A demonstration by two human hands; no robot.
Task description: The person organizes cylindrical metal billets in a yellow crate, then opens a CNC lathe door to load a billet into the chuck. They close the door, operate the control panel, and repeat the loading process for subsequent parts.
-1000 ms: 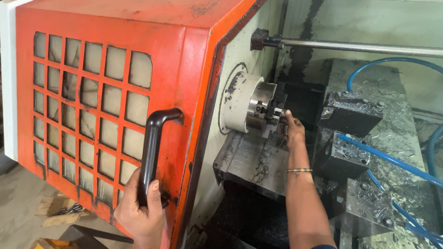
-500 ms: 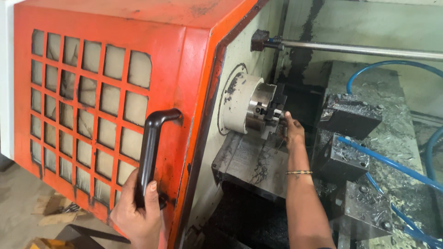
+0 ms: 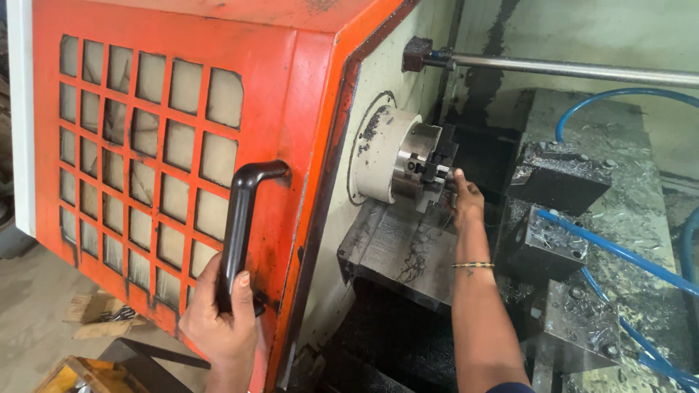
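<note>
Fingers of right hand (image 3: 466, 200) pinching small part at chuck (image 3: 416, 164); left hand (image 3: 218, 327) gripping door handle (image 3: 244, 225). Risk: door sliding shut, trapping forearm; sharp chips cutting skin.

A steel bar (image 3: 575, 70) runs across the top right, ending in a dark block (image 3: 416, 53) by the wall. Below it, blue hoses (image 3: 608, 251) curve over two black tool blocks (image 3: 557, 175) strewn with metal chips (image 3: 641, 211). A grey slanted bed (image 3: 397, 251) lies under the spindle area, dark with grime. At lower left, on the concrete floor (image 3: 29, 320), sit scraps of cardboard (image 3: 91, 316) and the corner of a yellow crate (image 3: 69, 375).
</note>
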